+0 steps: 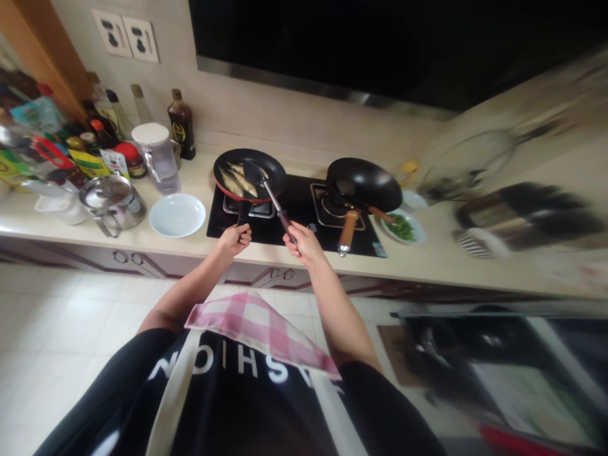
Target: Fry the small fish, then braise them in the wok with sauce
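My left hand (pixel 235 239) is closed around the black handle of a frying pan (pixel 275 166), which rests on the left burner of a black gas hob (pixel 285 227). Several small fish (pixel 232 182) lie in the pan. In my right hand (pixel 303 243) is a spatula (pixel 273 197) with a dark red-brown grip and a metal shaft. Its black blade reaches into the pan over the fish; whether it touches them I cannot tell.
A wok (pixel 365 180) with a wooden handle sits on the right burner, a plate of chopped greens (pixel 401 228) beside it. Left of the hob are a white plate (pixel 177 216), a lidded metal pot (pixel 114 202), a water jug (pixel 159 161) and several bottles. A range hood (pixel 380 57) hangs above.
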`<state>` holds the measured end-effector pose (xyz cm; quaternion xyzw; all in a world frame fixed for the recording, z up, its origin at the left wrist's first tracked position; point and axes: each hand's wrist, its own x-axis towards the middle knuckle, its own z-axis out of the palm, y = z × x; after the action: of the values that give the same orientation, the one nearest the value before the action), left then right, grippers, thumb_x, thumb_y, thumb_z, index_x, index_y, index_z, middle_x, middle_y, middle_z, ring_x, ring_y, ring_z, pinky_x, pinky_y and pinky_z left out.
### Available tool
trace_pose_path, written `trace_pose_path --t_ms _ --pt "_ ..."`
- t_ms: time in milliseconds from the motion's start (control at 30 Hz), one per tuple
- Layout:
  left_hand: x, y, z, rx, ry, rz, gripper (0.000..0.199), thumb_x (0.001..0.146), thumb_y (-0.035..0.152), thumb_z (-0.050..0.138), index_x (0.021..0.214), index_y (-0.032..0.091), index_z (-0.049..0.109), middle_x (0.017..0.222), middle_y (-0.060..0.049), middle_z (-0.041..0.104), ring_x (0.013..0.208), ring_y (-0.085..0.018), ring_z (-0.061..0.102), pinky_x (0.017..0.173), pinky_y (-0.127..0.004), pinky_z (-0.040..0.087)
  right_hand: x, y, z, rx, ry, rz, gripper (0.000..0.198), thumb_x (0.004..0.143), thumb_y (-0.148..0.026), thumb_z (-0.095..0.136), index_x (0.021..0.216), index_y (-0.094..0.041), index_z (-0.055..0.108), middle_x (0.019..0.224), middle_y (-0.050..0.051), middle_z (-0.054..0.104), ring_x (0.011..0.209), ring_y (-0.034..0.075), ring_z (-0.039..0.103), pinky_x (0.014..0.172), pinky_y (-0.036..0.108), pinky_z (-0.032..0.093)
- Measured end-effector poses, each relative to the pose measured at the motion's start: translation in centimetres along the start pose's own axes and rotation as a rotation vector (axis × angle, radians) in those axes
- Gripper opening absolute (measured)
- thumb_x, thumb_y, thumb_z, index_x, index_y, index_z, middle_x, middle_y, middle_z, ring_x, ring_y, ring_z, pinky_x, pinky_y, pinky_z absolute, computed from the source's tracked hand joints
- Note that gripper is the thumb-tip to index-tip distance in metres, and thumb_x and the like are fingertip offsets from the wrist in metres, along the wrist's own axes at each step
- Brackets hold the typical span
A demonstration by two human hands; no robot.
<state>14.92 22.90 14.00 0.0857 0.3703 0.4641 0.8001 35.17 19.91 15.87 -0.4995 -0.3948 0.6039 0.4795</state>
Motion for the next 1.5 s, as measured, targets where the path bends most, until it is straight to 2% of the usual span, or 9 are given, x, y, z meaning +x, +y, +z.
trace_pose_path --t_ms 167,367,733,833,933,1000,1233,1400,1500 --pt "0.1 0.0 0.0 0.001 -0.012 0.001 0.023 0.093 0.004 0.047 0.071 0.012 0.047 0.061 0.001 0.044 0.039 0.0 0.034 0.034 -0.008 0.019 -0.4 -0.2 0.6 0.003 -0.023 -0.029 0.035 0.077 -0.041 0.067 0.104 -0.022 0.054 0.056 -0.008 0.05 0.036 0.004 0.032 0.031 0.014 0.018" --pt "0.1 -0.1 -0.2 -0.02 -0.01 -0.01 0.021 0.091 0.003 0.05 0.073 0.013 0.048 0.062 0.001 0.044 0.04 0.0 0.035 0.035 -0.008 0.019 -2.3 0.2 0.8 0.009 -0.108 0.045 0.043 0.075 -0.041 0.07 0.109 -0.021 0.054 0.058 -0.008 0.051 0.038 0.004 0.032 0.031 0.014 0.017" --pt "-0.1 0.0 0.1 0.014 0.011 -0.002 0.023 0.093 0.004 0.048 0.072 0.012 0.047 0.063 0.0 0.045 0.04 0.0 0.035 0.035 -0.008 0.019 -0.9 0.7 0.4 -0.091 -0.011 -0.025 0.041 0.08 -0.04 0.063 0.117 -0.023 0.057 0.058 -0.007 0.05 0.037 0.005 0.032 0.031 0.015 0.02" --pt "-0.1 0.0 0.1 0.025 0.014 0.003 0.023 0.093 0.004 0.047 0.072 0.012 0.048 0.062 0.0 0.045 0.04 0.0 0.034 0.035 -0.008 0.018 0.2 0.8 0.1 -0.31 0.063 -0.211 0.04 0.079 -0.036 0.065 0.118 -0.025 0.061 0.062 -0.004 0.054 0.046 0.009 0.041 0.038 0.018 0.032" --pt "-0.1 0.1 0.2 0.018 0.014 0.003 0.023 0.093 0.004 0.047 0.071 0.012 0.047 0.062 0.0 0.045 0.04 -0.001 0.034 0.035 -0.008 0.018 2.0 0.7 0.0 -0.676 0.135 -0.45 0.039 0.079 -0.026 0.065 0.118 -0.025 0.064 0.076 0.003 0.063 0.067 0.017 0.055 0.059 0.026 0.049" --pt "-0.1 0.0 0.2 0.013 0.013 -0.001 0.024 0.093 0.004 0.047 0.071 0.012 0.047 0.062 0.001 0.044 0.04 0.0 0.034 0.035 -0.008 0.018 3.1 0.4 0.2 -0.891 0.131 -0.537 0.039 0.08 -0.022 0.063 0.119 -0.023 0.065 0.082 0.006 0.065 0.075 0.021 0.057 0.069 0.03 0.05" --pt "0.3 -0.1 -0.3 -0.003 0.01 0.006 0.023 0.093 0.003 0.048 0.072 0.012 0.048 0.061 0.001 0.046 0.04 0.0 0.035 0.035 -0.008 0.021 4.3 -0.2 1.5 -1.36 0.055 -0.538 0.05 0.086 -0.021 0.053 0.137 -0.02 0.057 0.094 0.011 0.069 0.081 0.025 0.061 0.076 0.034 0.048" --pt "1.3 0.9 -1.0 -0.065 -0.061 -0.074 0.018 0.096 0.022 0.054 0.083 0.01 0.055 0.07 -0.005 0.056 0.054 -0.008 0.057 0.051 -0.019 0.052 3.8 0.8 -0.3 -1.212 0.13 -0.614 0.053 0.089 -0.029 0.048 0.14 -0.014 0.054 0.104 0.013 0.072 0.088 0.026 0.065 0.083 0.036 0.05" --pt "2.0 1.8 -0.8 -0.091 -0.13 -0.151 0.027 0.099 0.032 0.049 0.085 0.009 0.054 0.07 -0.004 0.056 0.05 -0.006 0.054 0.048 -0.017 0.051 3.6 1.6 -1.6 -1.028 0.261 -0.629 0.056 0.089 -0.037 0.049 0.139 -0.013 0.055 0.1 0.012 0.074 0.08 0.025 0.066 0.08 0.037 0.052"
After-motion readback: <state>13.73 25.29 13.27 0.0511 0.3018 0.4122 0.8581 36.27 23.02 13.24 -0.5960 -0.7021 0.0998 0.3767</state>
